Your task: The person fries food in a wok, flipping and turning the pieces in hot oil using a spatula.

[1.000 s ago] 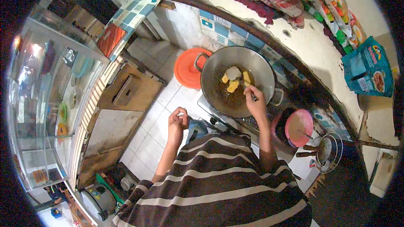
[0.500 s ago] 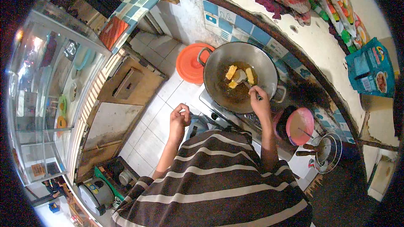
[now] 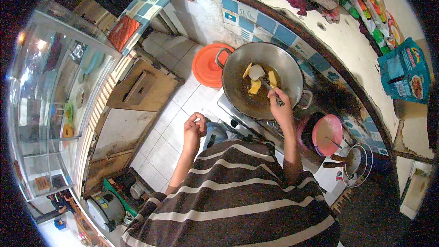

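Observation:
My right hand (image 3: 281,105) is closed round the handle of a metal spatula (image 3: 257,72) over a large wok (image 3: 289,64). The spatula's head is inside the wok, among several yellow fried pieces (image 3: 254,87) in oil. One thin-looking piece (image 3: 247,70) lies just left of the spatula head and another piece (image 3: 272,78) to its right. My left hand (image 3: 195,126) hangs in front of my body with its fingers curled in, and nothing shows in it. The wok stands on a stove (image 3: 225,105).
An orange lid-covered bucket (image 3: 208,71) stands left of the wok. To the right are a pink bowl of batter (image 3: 325,139) with a utensil in it and wire strainers (image 3: 354,161). A teal packet (image 3: 402,73) lies on the ledge. At left is a glass display case (image 3: 45,105).
The spatula head has moved slightly up and left in the wok, and the left fried piece now looks turned on its edge. My left hand stays curled in the same place.

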Demonstrator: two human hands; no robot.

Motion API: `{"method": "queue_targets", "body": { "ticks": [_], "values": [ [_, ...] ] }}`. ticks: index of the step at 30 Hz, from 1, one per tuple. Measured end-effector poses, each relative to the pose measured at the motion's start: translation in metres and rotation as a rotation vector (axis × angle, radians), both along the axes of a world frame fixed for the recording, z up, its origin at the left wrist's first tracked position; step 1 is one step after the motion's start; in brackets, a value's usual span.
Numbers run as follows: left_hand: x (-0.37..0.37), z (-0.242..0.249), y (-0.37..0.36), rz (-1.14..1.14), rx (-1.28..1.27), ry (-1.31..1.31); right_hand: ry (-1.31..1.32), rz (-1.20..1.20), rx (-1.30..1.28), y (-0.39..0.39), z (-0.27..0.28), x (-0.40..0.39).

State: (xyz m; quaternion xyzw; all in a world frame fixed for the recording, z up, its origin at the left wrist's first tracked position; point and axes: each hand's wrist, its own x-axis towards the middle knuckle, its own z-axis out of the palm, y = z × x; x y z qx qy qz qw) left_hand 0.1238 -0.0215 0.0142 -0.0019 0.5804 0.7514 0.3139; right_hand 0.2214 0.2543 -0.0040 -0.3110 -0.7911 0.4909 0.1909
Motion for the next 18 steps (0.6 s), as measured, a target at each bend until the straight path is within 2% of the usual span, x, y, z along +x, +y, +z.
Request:
{"method": "queue_targets", "body": {
  "ticks": [4, 6, 18],
  "values": [
    [-0.001, -0.008, -0.006, -0.048, 0.060, 0.054, 0.031, -0.050, 0.007, -0.003, -0.013, -0.006],
    [-0.002, -0.010, -0.006, -0.039, -0.003, 0.035, 0.005, -0.085, 0.009, -0.004, -0.006, -0.004],
    [-0.004, -0.002, -0.002, 0.003, -0.001, 0.006, -0.002, -0.123, 0.144, 0.022, -0.071, 0.009]
  ]
}}
